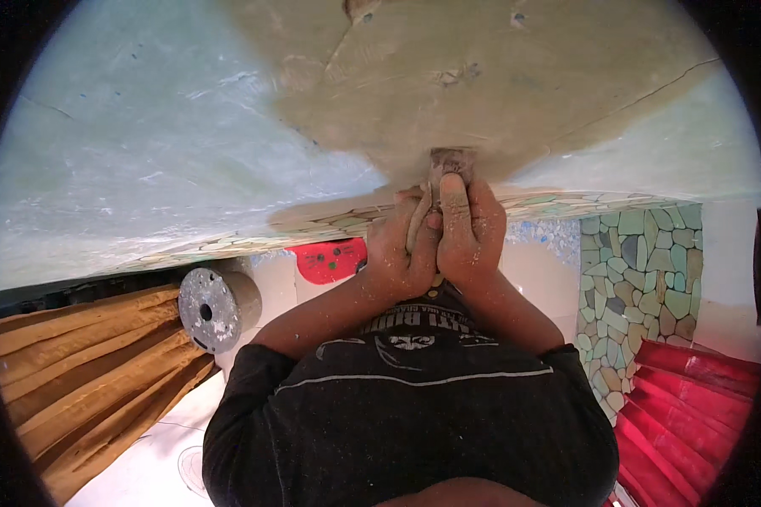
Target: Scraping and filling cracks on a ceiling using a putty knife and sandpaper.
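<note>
Both my hands are together, dusted with pale powder, close against a wall (186,144) painted pale blue-green with a large tan patch. Between them is a small worn, brownish-grey piece of sandpaper (453,159), its far end against the tan patch. My right hand (473,232) is closed on it, with one finger or thumb laid along its face. My left hand (399,247) is closed beside it, fingers curled at the sandpaper's left edge; their tips are partly hidden.
Stone-patterned covering (638,279) runs along the wall's foot and to the right. At left stand a grey, paint-spotted cylinder (220,308) and brown draped cloth (93,363). A red rounded thing (330,260) lies behind my left forearm. Red pleated fabric (689,414) is at lower right.
</note>
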{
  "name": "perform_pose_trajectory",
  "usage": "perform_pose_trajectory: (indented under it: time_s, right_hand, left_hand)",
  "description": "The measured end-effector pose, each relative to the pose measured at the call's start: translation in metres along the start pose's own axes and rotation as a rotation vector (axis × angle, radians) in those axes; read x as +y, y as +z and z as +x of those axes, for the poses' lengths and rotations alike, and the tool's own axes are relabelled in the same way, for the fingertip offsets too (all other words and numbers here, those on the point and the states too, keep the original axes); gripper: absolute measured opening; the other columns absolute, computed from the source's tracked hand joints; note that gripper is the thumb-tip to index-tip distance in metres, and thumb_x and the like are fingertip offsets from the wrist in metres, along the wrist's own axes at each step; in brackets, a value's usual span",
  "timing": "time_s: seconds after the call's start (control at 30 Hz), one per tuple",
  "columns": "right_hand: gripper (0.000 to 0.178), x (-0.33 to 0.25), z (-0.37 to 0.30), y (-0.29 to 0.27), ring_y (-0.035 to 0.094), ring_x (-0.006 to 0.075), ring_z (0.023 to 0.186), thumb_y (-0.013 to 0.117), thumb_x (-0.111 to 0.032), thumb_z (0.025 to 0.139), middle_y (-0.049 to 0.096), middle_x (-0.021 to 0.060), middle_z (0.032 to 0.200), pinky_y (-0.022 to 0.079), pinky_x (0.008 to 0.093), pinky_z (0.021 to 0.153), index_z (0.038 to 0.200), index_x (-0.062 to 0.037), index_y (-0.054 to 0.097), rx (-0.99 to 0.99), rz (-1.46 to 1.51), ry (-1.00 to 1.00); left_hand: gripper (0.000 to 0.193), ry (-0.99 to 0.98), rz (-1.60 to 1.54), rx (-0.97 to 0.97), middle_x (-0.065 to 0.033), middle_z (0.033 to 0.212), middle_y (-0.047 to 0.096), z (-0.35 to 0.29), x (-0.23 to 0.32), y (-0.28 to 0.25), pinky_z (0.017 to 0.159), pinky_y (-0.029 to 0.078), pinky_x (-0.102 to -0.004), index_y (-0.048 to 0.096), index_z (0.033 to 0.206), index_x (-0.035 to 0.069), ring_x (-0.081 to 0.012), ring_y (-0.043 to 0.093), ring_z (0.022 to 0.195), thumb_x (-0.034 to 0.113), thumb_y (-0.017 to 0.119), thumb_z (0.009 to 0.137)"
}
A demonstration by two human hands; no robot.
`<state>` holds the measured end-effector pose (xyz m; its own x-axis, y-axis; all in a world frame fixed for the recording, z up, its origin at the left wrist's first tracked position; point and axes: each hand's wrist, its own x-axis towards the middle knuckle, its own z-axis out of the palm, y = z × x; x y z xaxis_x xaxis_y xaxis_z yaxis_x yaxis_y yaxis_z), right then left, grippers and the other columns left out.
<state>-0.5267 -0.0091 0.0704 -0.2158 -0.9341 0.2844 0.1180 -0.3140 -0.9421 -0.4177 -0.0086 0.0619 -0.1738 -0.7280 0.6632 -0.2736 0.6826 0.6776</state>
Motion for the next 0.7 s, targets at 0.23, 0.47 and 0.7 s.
perform_pose_trajectory:
  time_s: [0.23,0.47,0.7]
  right_hand:
    - [0.022,0.006,0.004,0.001,0.059,0.0099,0.059,0.052,-0.017,0.1,0.066,0.01,0.072,0.047,0.0267,0.053,0.095,0.0023,0.061,0.002,-0.035,-0.086]
    - [0.02,-0.001,0.008,0.003,0.06,0.0102,0.06,0.052,-0.016,0.1,0.066,0.0104,0.072,0.048,0.0274,0.054,0.096,0.0016,0.061,-0.001,-0.038,-0.017]
    - [0.022,0.039,-0.009,-0.014,0.058,0.0089,0.064,0.051,-0.017,0.1,0.066,0.0065,0.076,0.047,0.0258,0.056,0.102,0.0023,0.062,0.039,0.012,0.054]
  left_hand:
    - [0.032,0.194,0.302,0.005,-0.0233,0.086,0.063,-0.008,-0.012,0.001,0.057,0.051,-0.0405,0.054,0.116,-0.013,-0.0367,0.064,0.065,0.006,0.054,0.091]
    - [0.027,0.176,0.364,-0.001,-0.0247,0.091,0.064,-0.008,-0.02,0.002,0.058,0.051,-0.0408,0.056,0.113,-0.01,-0.0402,0.065,0.07,0.007,0.053,0.092]
    - [0.029,-0.17,-0.098,-0.094,-0.0259,0.095,0.063,-0.02,-0.02,0.016,0.062,0.052,-0.0439,0.054,0.119,-0.004,-0.0443,0.065,0.076,0.01,0.051,0.094]
